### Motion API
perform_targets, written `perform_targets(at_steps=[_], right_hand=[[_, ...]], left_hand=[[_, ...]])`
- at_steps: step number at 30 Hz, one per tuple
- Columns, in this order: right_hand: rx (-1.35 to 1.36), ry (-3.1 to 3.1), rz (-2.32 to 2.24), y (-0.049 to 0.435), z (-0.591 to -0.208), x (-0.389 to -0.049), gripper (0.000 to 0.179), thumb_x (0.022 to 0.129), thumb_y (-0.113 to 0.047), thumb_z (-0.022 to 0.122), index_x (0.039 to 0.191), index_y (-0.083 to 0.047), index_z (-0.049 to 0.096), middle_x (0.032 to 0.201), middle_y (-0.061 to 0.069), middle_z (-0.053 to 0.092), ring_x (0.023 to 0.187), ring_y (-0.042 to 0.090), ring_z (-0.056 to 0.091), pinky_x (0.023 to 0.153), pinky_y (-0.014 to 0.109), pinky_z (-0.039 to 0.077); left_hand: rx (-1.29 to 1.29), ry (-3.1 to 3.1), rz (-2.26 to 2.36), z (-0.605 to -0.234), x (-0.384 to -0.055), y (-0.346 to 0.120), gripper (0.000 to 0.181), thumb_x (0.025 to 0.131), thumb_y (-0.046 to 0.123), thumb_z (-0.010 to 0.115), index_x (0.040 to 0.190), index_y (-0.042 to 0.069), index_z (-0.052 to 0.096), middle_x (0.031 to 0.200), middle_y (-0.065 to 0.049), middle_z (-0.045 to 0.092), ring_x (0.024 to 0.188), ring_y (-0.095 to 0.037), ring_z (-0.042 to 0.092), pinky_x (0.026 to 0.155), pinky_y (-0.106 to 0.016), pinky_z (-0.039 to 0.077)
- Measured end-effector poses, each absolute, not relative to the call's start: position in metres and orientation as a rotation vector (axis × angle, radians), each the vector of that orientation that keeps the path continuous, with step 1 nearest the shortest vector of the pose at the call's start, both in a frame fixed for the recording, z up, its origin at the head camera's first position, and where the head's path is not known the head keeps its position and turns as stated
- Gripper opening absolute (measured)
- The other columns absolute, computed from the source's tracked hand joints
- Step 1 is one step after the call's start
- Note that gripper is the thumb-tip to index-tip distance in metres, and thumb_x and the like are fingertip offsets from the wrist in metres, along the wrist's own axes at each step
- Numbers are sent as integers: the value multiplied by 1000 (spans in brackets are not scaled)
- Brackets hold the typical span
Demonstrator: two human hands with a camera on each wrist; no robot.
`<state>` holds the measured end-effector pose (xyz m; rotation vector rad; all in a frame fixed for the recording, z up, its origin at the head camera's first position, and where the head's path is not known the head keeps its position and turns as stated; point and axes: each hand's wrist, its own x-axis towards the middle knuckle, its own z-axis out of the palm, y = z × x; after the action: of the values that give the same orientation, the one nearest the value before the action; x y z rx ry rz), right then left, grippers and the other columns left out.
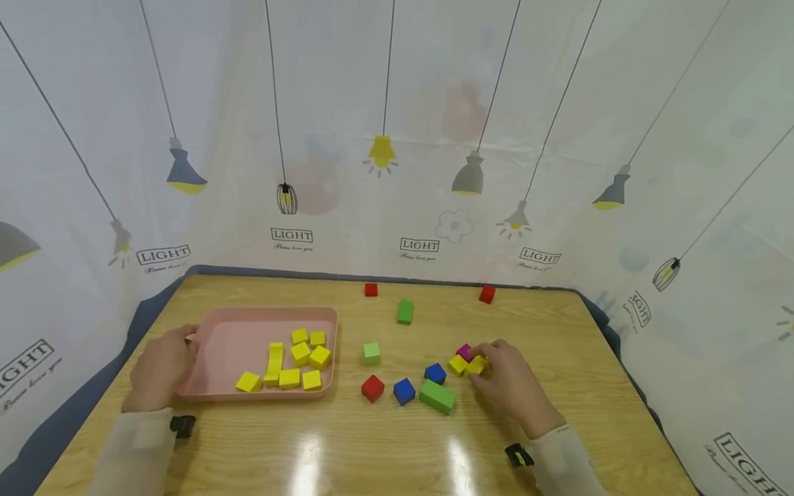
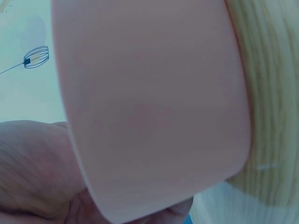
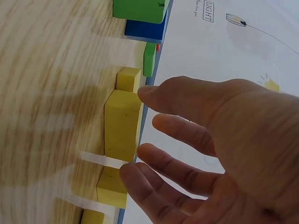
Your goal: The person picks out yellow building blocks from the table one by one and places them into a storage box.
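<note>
My left hand (image 1: 163,366) grips the left end of a pink tray (image 1: 226,313). In the left wrist view, fingertips (image 2: 180,212) show beyond the tray's outer wall (image 2: 149,102). Inside the tray lie several yellow blocks (image 1: 289,379), mostly toward its right side. On the table at right, my right hand (image 1: 510,386) is over yellow blocks (image 1: 457,364), beside a magenta block (image 1: 464,352). In the right wrist view, thumb and fingers are spread, with fingertips right at the top of a yellow block (image 3: 122,128). Another yellow block (image 3: 112,189) sits below the fingertips.
Between the hands are blue blocks (image 1: 404,391), a long green block (image 1: 438,397), a red block (image 1: 373,388) and a light green block (image 1: 371,353). Farther back are a green block (image 1: 405,312) and red blocks (image 1: 487,294). A lamp-printed curtain (image 1: 347,227) surrounds the table.
</note>
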<state>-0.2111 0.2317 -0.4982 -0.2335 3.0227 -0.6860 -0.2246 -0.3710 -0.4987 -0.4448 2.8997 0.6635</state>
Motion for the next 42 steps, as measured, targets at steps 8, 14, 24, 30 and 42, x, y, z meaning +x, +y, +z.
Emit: perform_targets(at_steps=[8,14,24,30,42], right_hand=[[-214,3007,-727,230,-501,-212,36,99,-10,93,133,-7,82,139,23,73,101,24,68,93,44,66],[-185,3005,-745,229,-505,-212,34,99,-8,93,131,-6,81,135,20,72,97,21,66,89,40,65],[-177,2993,-723,226,-503,-213,32,100,-8,92,130,-5,82,131,19,76,96,20,69,90,42,67],[-178,2998,-711,226,-505,-214,35,99,-8,93,132,-2,82,130,19,76,97,21,69,91,42,68],[-174,3005,-717,226,-505,-214,39,99,-8,93,135,0,82,133,20,76,99,22,70,93,43,68]], left_hand=[[-439,2907,665,-497,-225,-370,52,121,17,50,169,-3,51,154,-40,64,109,-47,66,75,-49,52],[-421,2913,658,-496,-225,-370,52,121,18,51,169,-3,51,156,-41,62,109,-48,66,74,-49,51],[-455,2887,682,-506,-231,-377,54,122,17,54,170,-4,48,150,-37,68,106,-43,65,76,-46,51],[-437,2895,708,-503,-228,-376,54,121,16,56,170,-6,48,145,-39,69,101,-41,66,71,-42,50],[-402,2924,710,-497,-224,-372,54,121,16,57,170,-4,49,146,-38,70,100,-40,65,68,-38,46]])
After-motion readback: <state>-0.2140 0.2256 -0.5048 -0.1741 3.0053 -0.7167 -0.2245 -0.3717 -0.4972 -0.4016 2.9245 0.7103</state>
